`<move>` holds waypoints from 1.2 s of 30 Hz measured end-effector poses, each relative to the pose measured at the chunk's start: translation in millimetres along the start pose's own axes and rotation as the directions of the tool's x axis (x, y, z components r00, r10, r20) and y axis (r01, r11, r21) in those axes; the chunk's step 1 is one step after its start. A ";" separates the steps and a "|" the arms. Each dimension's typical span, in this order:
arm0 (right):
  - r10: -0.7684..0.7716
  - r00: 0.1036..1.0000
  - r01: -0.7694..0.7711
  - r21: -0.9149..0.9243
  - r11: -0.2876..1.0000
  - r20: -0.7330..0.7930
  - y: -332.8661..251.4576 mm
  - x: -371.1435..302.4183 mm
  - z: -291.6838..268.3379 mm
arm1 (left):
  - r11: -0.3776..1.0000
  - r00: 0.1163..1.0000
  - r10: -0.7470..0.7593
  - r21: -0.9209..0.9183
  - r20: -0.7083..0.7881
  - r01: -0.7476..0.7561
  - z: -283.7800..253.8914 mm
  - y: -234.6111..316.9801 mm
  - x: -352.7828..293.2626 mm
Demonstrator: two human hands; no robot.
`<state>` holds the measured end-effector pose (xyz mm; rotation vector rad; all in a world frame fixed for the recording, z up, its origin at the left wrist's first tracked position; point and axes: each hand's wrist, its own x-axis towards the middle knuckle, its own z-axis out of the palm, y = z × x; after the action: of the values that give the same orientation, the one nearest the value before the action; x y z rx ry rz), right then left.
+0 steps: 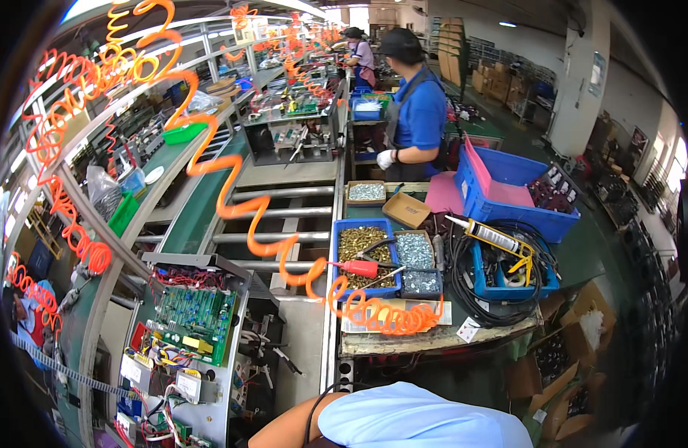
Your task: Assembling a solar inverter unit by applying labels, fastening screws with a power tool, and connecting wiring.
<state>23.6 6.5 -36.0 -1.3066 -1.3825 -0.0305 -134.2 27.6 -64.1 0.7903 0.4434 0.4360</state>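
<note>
Neither of my hands shows. A bent bare arm in a light blue sleeve (419, 418) crosses the lower edge; its hand lies outside the picture. Left of the arm, an opened metal chassis (238, 351) stands on the line. It carries a green circuit board (202, 321), bundled wires and a yellow component (197, 344). Right of the line, a blue tray (342, 293) holds brass-coloured fasteners (359, 243), with black-handled pliers and a red-handled tool (357, 267) lying across it. Beside it are silver screws (414, 250) in a box.
An orange coiled air hose (265, 243) hangs across the rollers (284, 237). A caulking gun (497, 239) and black cables lie over a blue bin (534, 290) on the bench. Behind stands a larger blue crate (501, 200). A co-worker in a blue shirt (422, 112) stands beyond. Cardboard boxes (527, 366) are at lower right.
</note>
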 end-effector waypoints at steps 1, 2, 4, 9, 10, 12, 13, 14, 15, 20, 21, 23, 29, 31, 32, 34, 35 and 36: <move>0.012 1.000 -0.012 0.024 1.000 -0.016 -0.6 0.5 4.6 | 1.000 1.000 -0.015 0.015 -0.015 0.016 -4.3 -0.3 4.5; 0.011 1.000 -0.011 0.018 1.000 -0.006 -0.6 -0.4 6.0 | 0.999 0.999 -0.027 0.020 -0.032 0.027 -5.8 -3.0 11.0; 0.154 0.988 -0.147 0.177 0.973 -0.022 -4.8 -5.0 15.7 | 0.999 0.995 -0.030 0.021 -0.097 0.032 -13.9 -1.4 12.6; 0.164 0.983 -0.181 0.469 0.864 0.079 9.9 -10.5 28.8 | 0.998 0.873 0.058 -0.002 -0.485 -0.067 -22.4 0.0 6.0; -0.041 0.997 0.061 0.368 0.928 -0.061 16.6 -8.8 14.3 | 0.995 0.797 0.093 0.018 -0.596 -0.103 -22.4 0.7 11.2; 0.033 0.987 -0.074 0.264 0.962 0.156 10.9 0.7 -17.7 | 0.971 0.911 -0.056 -0.234 -0.409 -0.045 9.3 13.5 -7.2; 0.341 0.875 -0.461 0.376 0.804 0.342 -3.8 9.1 -42.9 | 0.990 0.953 0.011 -0.130 -0.302 -0.053 24.4 11.7 -6.6; 0.339 0.905 -0.417 0.366 0.832 0.258 1.8 6.0 -46.1 | 0.981 0.974 0.058 -0.168 -0.221 -0.097 42.4 11.3 -3.6; 0.491 0.792 -0.610 0.516 0.602 0.363 -6.1 6.7 -45.0 | 0.975 0.978 0.068 -0.197 -0.196 -0.107 44.1 11.0 -10.0; 0.438 0.783 -0.619 0.489 0.615 0.441 -20.9 11.2 -35.8 | 0.961 0.960 0.148 -0.194 -0.239 -0.196 48.7 10.1 -35.9; 0.434 0.783 -0.617 0.465 0.634 0.446 -20.0 12.0 -35.1 | 0.959 0.963 0.145 -0.208 -0.227 -0.193 47.0 8.3 -35.3; 0.437 0.784 -0.613 0.441 0.655 0.441 -16.1 14.4 -33.9 | 0.959 0.969 0.136 -0.220 -0.205 -0.181 44.0 5.9 -32.0; 0.495 0.769 -0.639 0.460 0.617 0.404 -5.5 18.5 -30.3 | 0.971 0.958 0.096 -0.184 -0.271 -0.150 39.4 2.2 -20.7; 0.462 0.827 -0.557 0.357 0.750 0.321 1.2 14.0 -27.3 | 0.982 0.933 0.111 -0.108 -0.343 -0.157 30.8 -1.0 -15.4; 0.404 0.881 -0.470 0.349 0.811 0.247 7.9 9.1 -19.8 | 0.995 0.914 0.067 -0.043 -0.399 -0.092 40.3 3.8 -15.9; 0.269 0.955 -0.295 0.336 0.894 0.123 10.2 5.1 -1.3 | 0.998 0.976 0.049 -0.027 -0.214 -0.056 -3.7 2.1 -22.7; 0.216 0.971 -0.239 0.309 0.920 0.106 12.3 4.0 11.9 | 0.977 0.923 0.210 0.107 -0.322 -0.185 12.4 1.5 -19.3; 0.235 0.946 -0.279 0.187 0.942 0.224 1.7 12.5 8.0 | 0.964 0.840 0.264 0.103 -0.474 -0.244 43.2 0.7 -17.7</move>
<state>23.1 20.5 -30.9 -1.3222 -1.3269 0.4294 -125.9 -6.1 -32.9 0.7779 0.8218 0.8881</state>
